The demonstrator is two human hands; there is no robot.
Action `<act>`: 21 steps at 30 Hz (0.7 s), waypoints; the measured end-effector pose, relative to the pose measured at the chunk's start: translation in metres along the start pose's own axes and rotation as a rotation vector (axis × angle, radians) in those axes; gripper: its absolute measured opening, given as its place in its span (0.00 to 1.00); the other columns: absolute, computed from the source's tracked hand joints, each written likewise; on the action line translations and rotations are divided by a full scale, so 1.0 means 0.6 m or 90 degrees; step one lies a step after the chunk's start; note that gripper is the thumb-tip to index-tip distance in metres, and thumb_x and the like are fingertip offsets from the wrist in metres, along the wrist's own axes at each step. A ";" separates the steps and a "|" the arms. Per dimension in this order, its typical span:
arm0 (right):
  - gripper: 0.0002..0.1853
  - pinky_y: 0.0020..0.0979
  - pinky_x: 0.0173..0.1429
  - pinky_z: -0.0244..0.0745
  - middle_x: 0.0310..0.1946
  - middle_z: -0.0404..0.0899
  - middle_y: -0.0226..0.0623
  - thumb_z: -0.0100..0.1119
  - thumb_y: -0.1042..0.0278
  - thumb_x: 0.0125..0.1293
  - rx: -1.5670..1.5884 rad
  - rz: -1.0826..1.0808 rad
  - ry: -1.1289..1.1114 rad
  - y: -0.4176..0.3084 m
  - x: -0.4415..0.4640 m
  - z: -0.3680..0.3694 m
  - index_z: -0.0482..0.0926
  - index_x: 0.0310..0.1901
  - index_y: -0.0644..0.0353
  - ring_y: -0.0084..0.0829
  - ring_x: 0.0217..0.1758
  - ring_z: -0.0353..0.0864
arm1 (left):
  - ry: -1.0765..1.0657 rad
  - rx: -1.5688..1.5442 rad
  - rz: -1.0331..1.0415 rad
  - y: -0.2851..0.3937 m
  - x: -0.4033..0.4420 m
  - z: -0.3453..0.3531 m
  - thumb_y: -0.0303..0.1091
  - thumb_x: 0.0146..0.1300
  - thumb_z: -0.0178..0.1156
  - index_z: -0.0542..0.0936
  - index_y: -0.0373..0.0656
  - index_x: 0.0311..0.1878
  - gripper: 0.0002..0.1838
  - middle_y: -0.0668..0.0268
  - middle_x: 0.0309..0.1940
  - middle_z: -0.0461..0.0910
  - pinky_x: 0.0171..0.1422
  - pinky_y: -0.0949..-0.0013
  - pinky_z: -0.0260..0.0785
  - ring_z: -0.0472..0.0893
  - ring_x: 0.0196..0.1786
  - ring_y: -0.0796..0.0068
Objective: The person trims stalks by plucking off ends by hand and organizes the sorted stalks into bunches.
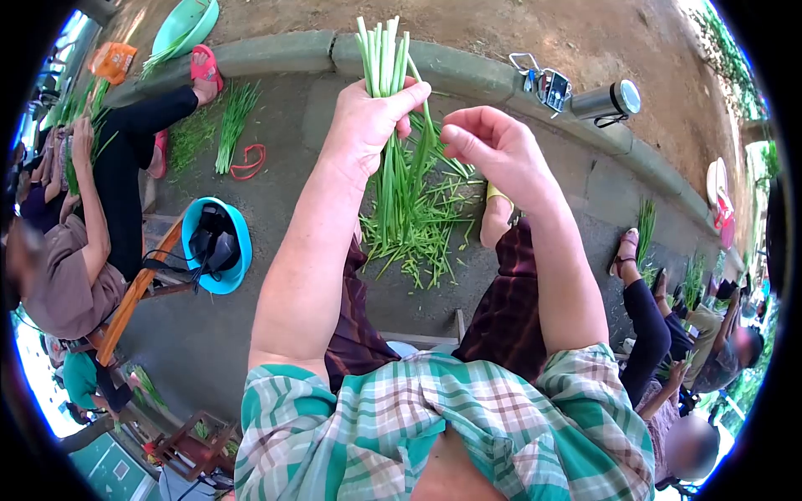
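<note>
Bundle of chive-like greens (394,179), one: pale stem ends pointing away from the wearer, green blades hanging above loose clippings (430,238) on the ground. Left hand (368,125): wrapped round the bundle below the pale ends, thumb across. Right hand (501,146): just right of the bundle, fingers loosely curled; whether it pinches a blade, cannot tell. Handling, in judgement: a snug, uncrushing left grip, stems aligned, stray blades taken singly by the right fingertips. Surrounds: concrete kerb (443,67), beyond; second bunch (237,121) and red loop (261,154), left; turquoise basin (221,285), nearer left; metal flask (593,102), right.
</note>
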State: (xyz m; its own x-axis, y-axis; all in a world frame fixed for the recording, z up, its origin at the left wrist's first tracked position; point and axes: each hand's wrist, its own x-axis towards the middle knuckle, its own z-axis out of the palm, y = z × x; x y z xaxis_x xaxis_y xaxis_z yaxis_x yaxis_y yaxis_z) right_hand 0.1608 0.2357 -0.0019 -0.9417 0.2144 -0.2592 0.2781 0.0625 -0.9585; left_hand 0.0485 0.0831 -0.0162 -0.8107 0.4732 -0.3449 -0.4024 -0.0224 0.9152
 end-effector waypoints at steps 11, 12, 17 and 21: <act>0.13 0.22 0.40 0.78 0.33 0.84 0.34 0.65 0.67 0.65 0.014 0.011 0.020 0.019 0.003 0.012 0.80 0.45 0.69 0.21 0.35 0.83 | 0.035 -0.009 0.010 -0.007 0.003 0.014 0.34 0.56 0.72 0.82 0.38 0.41 0.14 0.68 0.29 0.80 0.29 0.76 0.66 0.74 0.24 0.83; 0.12 0.22 0.39 0.78 0.32 0.84 0.33 0.64 0.67 0.66 0.027 0.015 0.025 0.020 0.004 0.011 0.81 0.45 0.68 0.21 0.34 0.83 | 0.034 -0.008 0.009 -0.007 0.004 0.014 0.34 0.56 0.72 0.82 0.38 0.41 0.14 0.68 0.29 0.80 0.29 0.76 0.66 0.74 0.24 0.83; 0.12 0.23 0.38 0.77 0.29 0.85 0.34 0.62 0.66 0.66 -0.009 0.010 0.064 0.020 0.003 0.010 0.82 0.42 0.68 0.20 0.33 0.83 | -0.038 0.088 -0.024 -0.002 -0.005 0.020 0.37 0.58 0.72 0.82 0.41 0.40 0.13 0.70 0.28 0.80 0.28 0.77 0.65 0.73 0.24 0.84; 0.12 0.28 0.36 0.76 0.27 0.84 0.37 0.62 0.65 0.64 -0.095 -0.063 0.121 0.032 0.010 0.012 0.81 0.39 0.67 0.24 0.31 0.84 | -0.029 0.124 -0.015 -0.002 -0.008 0.029 0.35 0.57 0.70 0.82 0.42 0.35 0.09 0.71 0.25 0.78 0.26 0.77 0.65 0.71 0.21 0.85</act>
State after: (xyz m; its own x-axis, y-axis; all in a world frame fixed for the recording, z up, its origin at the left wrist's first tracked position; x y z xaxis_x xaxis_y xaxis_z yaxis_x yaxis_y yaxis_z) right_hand 0.1595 0.2311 -0.0229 -0.9172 0.3785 -0.1243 0.2244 0.2329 -0.9463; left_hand 0.0603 0.0962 -0.0119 -0.7801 0.5108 -0.3612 -0.3280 0.1576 0.9314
